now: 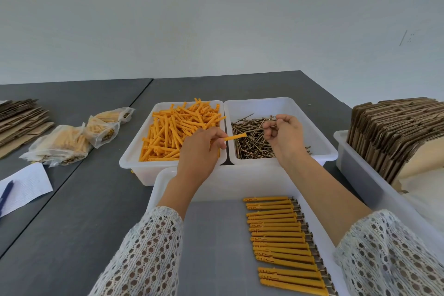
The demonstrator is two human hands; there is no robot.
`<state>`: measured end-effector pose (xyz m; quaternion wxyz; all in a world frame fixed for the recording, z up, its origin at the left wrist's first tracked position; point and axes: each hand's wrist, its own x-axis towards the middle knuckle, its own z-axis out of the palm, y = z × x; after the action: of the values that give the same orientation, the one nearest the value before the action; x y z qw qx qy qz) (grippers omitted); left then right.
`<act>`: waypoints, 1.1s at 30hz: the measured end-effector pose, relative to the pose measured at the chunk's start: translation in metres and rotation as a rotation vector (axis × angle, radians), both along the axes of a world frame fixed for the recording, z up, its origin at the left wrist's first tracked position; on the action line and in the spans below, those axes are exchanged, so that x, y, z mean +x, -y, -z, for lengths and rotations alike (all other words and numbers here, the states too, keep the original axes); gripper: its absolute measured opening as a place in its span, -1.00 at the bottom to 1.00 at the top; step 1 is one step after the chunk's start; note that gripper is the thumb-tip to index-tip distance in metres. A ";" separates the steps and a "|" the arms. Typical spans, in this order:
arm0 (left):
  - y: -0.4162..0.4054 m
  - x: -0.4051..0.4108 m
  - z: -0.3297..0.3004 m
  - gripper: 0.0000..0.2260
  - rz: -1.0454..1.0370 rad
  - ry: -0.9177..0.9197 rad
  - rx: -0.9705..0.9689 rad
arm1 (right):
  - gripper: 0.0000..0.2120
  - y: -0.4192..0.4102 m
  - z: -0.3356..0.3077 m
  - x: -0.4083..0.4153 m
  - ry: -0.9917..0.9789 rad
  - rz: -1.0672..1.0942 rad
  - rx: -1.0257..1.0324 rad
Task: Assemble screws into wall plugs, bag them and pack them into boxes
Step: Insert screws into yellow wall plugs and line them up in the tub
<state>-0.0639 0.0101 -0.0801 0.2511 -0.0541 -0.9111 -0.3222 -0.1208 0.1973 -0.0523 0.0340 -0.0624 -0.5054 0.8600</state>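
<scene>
The left hand (201, 149) pinches one orange wall plug (235, 137) between thumb and fingers, the plug lying nearly level with its flared end pointing at the screw bin (319, 142). The right hand (286, 137) pinches a single screw (270, 127) by its fingertips, above the heap of screws (249, 144) in that bin; plug and screw are near each other but apart. Just left of the screw bin, touching it side by side, stands the plug bin (134, 151), piled with loose orange plugs (175, 132). In front of the screw bin, nearer the person, a white tray (216, 190) holds a row of finished plugs with screws in them (281, 240), laid parallel along the tray's right side. Well left of the screw bin lie several filled clear bags (72, 142), then a stack of flat cardboard (21, 118) and a sheet of paper (26, 185) with a pen (6, 193) on it. Right of the screw bin another white bin (353, 163) holds flattened cardboard boxes (394, 132) standing on edge. All rest on a dark grey table (91, 211).
</scene>
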 end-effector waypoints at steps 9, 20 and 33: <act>-0.005 0.001 -0.001 -0.88 0.042 0.008 0.014 | -0.73 0.014 -0.002 0.014 -0.007 -0.253 0.049; -0.021 0.001 -0.003 -0.88 0.122 0.051 0.176 | -0.56 0.016 0.000 0.016 -0.097 -0.434 0.394; -0.046 0.043 -0.051 -0.94 0.634 0.703 0.099 | -0.68 -0.007 0.010 -0.004 -0.088 -0.166 0.496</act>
<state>-0.0213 0.0559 -0.0287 -0.1808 -0.2052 -0.8631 -0.4246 -0.1245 0.2043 -0.0618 -0.0003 0.0271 -0.7021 0.7115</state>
